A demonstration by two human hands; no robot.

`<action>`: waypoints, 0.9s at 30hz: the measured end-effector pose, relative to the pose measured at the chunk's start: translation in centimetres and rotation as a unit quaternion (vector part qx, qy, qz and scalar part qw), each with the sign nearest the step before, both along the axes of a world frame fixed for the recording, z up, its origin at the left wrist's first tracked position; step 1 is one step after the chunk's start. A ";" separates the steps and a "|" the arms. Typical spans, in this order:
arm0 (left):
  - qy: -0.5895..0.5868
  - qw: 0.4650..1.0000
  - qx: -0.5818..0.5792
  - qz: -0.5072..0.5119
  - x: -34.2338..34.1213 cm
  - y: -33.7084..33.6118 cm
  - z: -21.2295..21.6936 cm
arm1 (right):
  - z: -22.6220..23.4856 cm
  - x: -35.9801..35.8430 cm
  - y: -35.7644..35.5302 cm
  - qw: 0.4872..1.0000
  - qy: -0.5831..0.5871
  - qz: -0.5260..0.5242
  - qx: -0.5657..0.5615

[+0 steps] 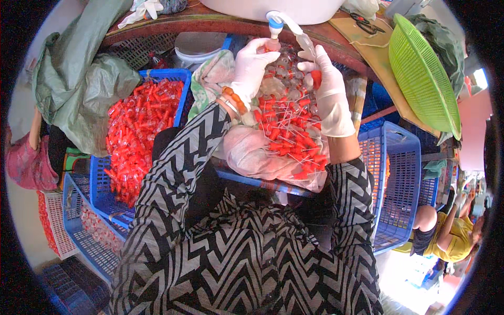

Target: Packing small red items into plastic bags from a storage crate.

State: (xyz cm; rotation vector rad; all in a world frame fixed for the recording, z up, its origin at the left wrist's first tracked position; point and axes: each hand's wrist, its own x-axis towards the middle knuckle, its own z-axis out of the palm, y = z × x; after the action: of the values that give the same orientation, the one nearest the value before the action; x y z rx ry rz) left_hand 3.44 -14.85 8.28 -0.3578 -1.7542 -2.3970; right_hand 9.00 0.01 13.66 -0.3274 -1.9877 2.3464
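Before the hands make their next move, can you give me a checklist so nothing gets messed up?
1. Gloves on both hands: ok, white ones cover the left grip and the right grip.
2. Small bottle held: ok, the left fingers are around it.
3. Bottle under the blue-and-white nozzle: ok, it sits right below the tip.
4. Bottle full enough: cannot tell, the fingers hide most of it.
5. Red piece held tight: cannot tell; it shows against the right glove.
6. Red tops with white stems nearby: ok, they lie heaped just below the hands.
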 end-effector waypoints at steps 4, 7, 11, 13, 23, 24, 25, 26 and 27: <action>-0.007 1.000 0.008 0.004 0.0 -0.1 -0.1 | 0.4 0.2 -0.3 1.000 0.024 0.009 -0.009; -0.017 1.000 0.004 0.008 -0.1 -0.2 -0.4 | 1.0 0.6 -0.8 0.999 0.037 0.010 -0.017; -0.035 0.999 -0.021 0.006 0.6 0.1 -0.8 | 1.7 1.5 -0.1 0.997 0.067 0.010 -0.038; -0.035 0.999 -0.034 0.003 1.0 0.0 -1.1 | 1.0 2.0 0.3 0.995 0.088 0.026 0.031; 0.105 0.960 -0.255 -0.045 5.4 0.6 -1.8 | -0.4 4.3 2.8 0.670 0.335 -0.027 0.662; 0.099 0.960 -0.257 -0.045 5.9 0.2 -2.0 | -0.4 4.5 2.4 0.673 0.332 -0.023 0.660; 0.135 0.947 -0.288 -0.034 6.4 0.0 -2.2 | 0.1 4.7 2.1 0.625 0.339 0.024 0.703; 0.172 0.932 -0.319 -0.024 6.9 -0.2 -2.3 | 0.1 5.0 1.9 0.573 0.343 0.070 0.741; 0.174 0.925 -0.337 -0.030 7.5 -0.4 -2.0 | -0.2 4.9 2.0 0.563 0.377 0.089 0.730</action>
State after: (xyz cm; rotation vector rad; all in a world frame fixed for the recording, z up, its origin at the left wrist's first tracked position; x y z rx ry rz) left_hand 10.89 -15.27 6.25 -0.8608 -2.3354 -1.5403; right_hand 13.89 2.04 13.47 0.8140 -2.4720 0.0017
